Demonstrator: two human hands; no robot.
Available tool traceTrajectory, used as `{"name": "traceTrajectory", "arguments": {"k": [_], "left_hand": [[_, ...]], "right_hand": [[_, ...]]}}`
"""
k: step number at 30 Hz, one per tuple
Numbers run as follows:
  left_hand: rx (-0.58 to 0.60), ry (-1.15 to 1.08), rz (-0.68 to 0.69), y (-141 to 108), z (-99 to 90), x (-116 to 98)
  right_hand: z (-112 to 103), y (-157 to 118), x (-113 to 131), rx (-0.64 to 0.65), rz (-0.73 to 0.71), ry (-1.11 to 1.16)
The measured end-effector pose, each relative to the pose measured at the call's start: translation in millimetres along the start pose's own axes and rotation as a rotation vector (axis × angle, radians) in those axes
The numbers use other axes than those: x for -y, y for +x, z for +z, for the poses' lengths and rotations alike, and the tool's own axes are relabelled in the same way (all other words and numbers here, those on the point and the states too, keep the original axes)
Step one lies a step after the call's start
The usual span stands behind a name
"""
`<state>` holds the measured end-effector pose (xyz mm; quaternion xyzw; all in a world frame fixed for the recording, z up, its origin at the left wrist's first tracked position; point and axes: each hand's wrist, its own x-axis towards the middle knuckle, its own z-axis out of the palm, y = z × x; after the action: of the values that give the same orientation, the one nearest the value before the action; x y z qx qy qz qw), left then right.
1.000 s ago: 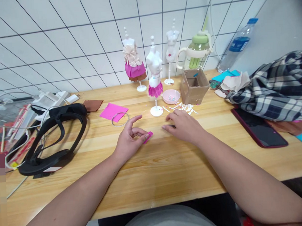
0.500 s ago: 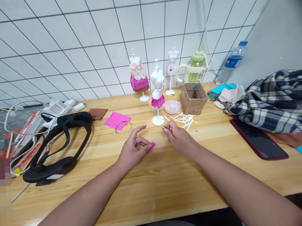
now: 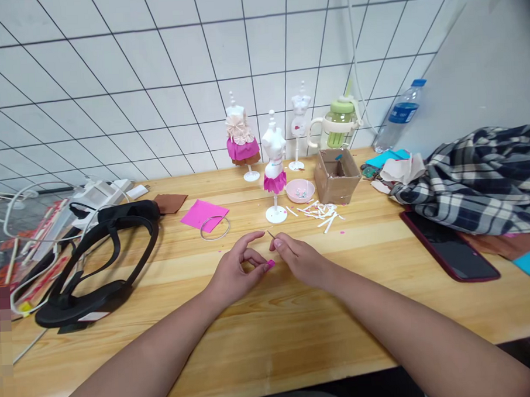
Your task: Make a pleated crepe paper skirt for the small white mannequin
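My left hand (image 3: 239, 271) pinches a small magenta piece of paper or cloth (image 3: 271, 264) between thumb and finger, its index finger stretched out above. Closed around a thin, pointed tool (image 3: 271, 235) is my right hand (image 3: 301, 259); the tool's tip points left toward the left index fingertip. Most of the tool is hidden in the fingers, so its kind is unclear. Just beyond the hands stands a small white dress form (image 3: 274, 145) wearing a ruffled magenta skirt (image 3: 275, 183). A magenta sheet (image 3: 199, 214) lies to the left, partly under a thin metal ring (image 3: 216, 238).
Behind stand a dressed form (image 3: 241, 135) and a bare form (image 3: 298, 124). A pink dish (image 3: 301, 198) of beads, white strips (image 3: 320, 210), a cardboard box (image 3: 338, 186) and a jug (image 3: 338, 125) sit right of centre. Black headgear (image 3: 111, 287) lies left; a phone (image 3: 451, 249) lies right.
My right hand has moved left and slightly down, bringing the tool close to my left hand. The magenta piece stays pinched in the left fingers. The view has shifted slightly.
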<state>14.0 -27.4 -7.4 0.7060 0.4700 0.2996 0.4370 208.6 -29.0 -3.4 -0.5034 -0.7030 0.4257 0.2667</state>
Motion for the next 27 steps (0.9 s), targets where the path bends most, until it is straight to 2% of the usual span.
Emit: {"name": "traceTrajectory", "arguments": {"k": [10,27], "left_hand": [[0.016,0.018,0.003,1.0,0.7,-2.0],[0.048,0.037,0.028,2.4,-0.2,2.7]], "right_hand": [[5.3,3.3,-7.5,0.041,0.010,0.134],[-1.4,2.3,-2.4,0.076,0.035,0.094]]}}
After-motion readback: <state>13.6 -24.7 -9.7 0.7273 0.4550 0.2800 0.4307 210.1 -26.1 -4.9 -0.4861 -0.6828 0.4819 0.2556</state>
